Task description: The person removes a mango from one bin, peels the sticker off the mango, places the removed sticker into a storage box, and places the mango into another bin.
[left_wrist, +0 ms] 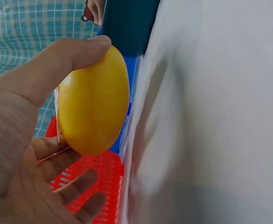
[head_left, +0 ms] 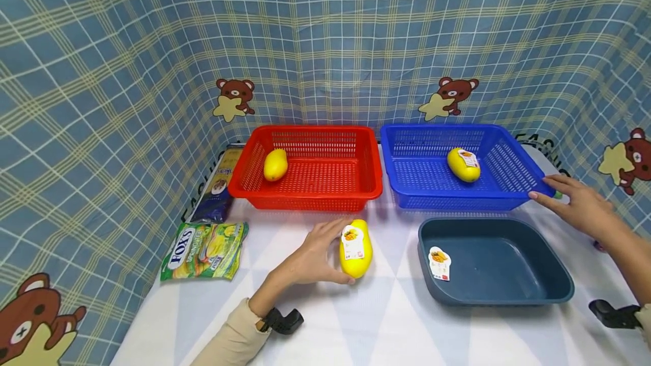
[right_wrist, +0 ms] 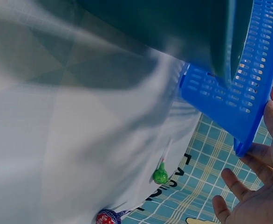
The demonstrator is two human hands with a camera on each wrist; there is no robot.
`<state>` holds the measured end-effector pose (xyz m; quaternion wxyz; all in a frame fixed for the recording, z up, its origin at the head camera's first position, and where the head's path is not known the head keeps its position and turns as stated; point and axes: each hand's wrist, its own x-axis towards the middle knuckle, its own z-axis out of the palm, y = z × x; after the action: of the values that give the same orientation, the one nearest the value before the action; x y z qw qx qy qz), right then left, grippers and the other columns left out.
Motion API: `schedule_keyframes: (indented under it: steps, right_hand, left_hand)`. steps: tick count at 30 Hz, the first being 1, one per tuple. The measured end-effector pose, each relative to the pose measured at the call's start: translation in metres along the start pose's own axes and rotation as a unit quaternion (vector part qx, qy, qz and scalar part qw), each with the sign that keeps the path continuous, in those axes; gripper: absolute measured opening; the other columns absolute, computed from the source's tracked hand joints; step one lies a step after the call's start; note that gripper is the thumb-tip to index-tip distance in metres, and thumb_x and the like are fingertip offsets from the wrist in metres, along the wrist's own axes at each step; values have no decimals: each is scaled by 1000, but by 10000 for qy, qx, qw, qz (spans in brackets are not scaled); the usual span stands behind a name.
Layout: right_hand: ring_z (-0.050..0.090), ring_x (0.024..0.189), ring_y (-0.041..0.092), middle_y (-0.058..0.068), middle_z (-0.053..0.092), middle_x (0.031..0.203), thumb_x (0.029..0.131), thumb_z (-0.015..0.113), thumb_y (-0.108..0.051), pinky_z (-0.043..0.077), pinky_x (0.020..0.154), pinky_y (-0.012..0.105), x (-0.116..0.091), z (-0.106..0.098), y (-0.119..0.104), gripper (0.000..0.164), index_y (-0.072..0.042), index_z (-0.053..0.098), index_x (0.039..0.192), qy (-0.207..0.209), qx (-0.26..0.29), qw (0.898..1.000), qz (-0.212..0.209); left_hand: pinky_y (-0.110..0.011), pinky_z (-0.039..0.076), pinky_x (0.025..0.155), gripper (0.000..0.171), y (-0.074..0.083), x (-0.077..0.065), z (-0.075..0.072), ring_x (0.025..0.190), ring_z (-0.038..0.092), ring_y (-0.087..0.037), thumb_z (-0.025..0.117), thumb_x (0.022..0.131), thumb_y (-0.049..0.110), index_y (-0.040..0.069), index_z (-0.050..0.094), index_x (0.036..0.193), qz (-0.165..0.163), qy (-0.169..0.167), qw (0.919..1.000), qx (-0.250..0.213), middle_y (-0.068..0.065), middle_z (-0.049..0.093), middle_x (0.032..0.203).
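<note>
My left hand [head_left: 317, 256] holds a yellow mango [head_left: 357, 261] from its left side, the thumb at the near end and the fingers at the far side. A white label with a fruit picture is stuck on this mango. In the left wrist view the thumb presses one end of the mango [left_wrist: 95, 105], while the lower fingers spread loosely below. At the front right corner of the blue basket [head_left: 458, 199], my right hand [head_left: 580, 205] pinches the rim between thumb and fingertips. Inside that basket lies a labelled mango [head_left: 460, 169].
A red basket [head_left: 305, 203] with a mango [head_left: 276, 165] stands left of the blue one. In front sits a dark teal basin [head_left: 488, 301] bearing a fruit label. Left are a Fox's candy bag [head_left: 205, 251] and a dark packet [head_left: 216, 196]. Lollipops [right_wrist: 160, 175] lie at right.
</note>
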<state>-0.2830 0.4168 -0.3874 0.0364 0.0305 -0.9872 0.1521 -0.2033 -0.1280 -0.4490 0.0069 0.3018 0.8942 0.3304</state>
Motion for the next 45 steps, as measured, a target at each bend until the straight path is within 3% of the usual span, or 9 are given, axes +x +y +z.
schedule_keyframes:
  steps: [8, 14, 18, 22, 26, 32, 39, 45]
  right_hand:
    - [18, 125, 74, 43, 23, 146, 102, 51, -48, 9, 81, 92, 0, -6, -3, 76, 14, 33, 144, -252, 133, 9992, -276]
    - [21, 129, 67, 39, 29, 146, 99, 56, -51, 9, 94, 87, -5, -5, -19, 75, 9, 41, 142, 359, -222, 9989, -205]
    - [30, 125, 62, 37, 39, 140, 98, 61, -45, 17, 92, 83, -11, -5, -39, 66, 6, 49, 138, 780, -235, 9936, -779]
    - [38, 119, 58, 35, 49, 132, 95, 70, -33, 25, 85, 77, -19, -4, -68, 53, 5, 58, 131, 1162, -184, 9815, -1508]
    - [43, 120, 53, 30, 56, 128, 86, 79, -21, 27, 88, 75, -31, -2, -100, 48, 2, 64, 125, 1412, 2, 9682, -2067]
    - [48, 122, 43, 18, 63, 126, 77, 86, -16, 26, 93, 73, -43, 4, -143, 49, -6, 69, 122, 1399, 388, 9463, -2890]
    - [53, 120, 32, 8, 66, 124, 78, 86, -19, 30, 93, 57, -51, 20, -183, 48, -8, 71, 122, 1354, 558, 9120, -3831]
    - [54, 121, 29, 5, 67, 124, 77, 87, -18, 33, 97, 54, -55, 36, -214, 50, -9, 71, 124, 1058, 560, 9032, -4122]
  left_hand:
    - [-53, 27, 114, 112, -7, -9, 8, 141, 28, -25, 91, 67, 41, 20, 29, 158, -352, -219, 9990, -192, 0, 32, 160]
    - [-51, 29, 113, 113, -8, -7, 8, 141, 28, -26, 91, 67, 42, 20, 29, 158, -305, -153, 9993, -174, -1, 32, 160]
    - [-50, 29, 114, 113, -10, -6, 9, 140, 29, -25, 91, 67, 43, 22, 28, 158, -295, -179, 9993, -113, 0, 32, 160]
    - [-51, 29, 113, 113, -10, -6, 8, 139, 29, -26, 91, 67, 44, 22, 28, 159, -318, -159, 9993, -109, 0, 32, 160]
    - [-52, 30, 113, 114, -10, -6, 8, 139, 30, -27, 91, 67, 44, 20, 28, 159, -310, -148, 9993, -147, 0, 31, 161]
    - [-51, 30, 112, 115, -12, -4, 10, 139, 30, -27, 91, 67, 47, 21, 27, 159, -256, -113, 9996, -79, 1, 32, 160]
    - [-52, 33, 110, 114, -13, -4, 11, 138, 30, -27, 92, 67, 45, 20, 29, 159, -258, -89, 9993, -256, 0, 31, 161]
    - [-52, 34, 110, 116, -13, -3, 12, 139, 30, -25, 92, 66, 47, 21, 27, 159, -320, -115, 9990, -284, 2, 30, 161]
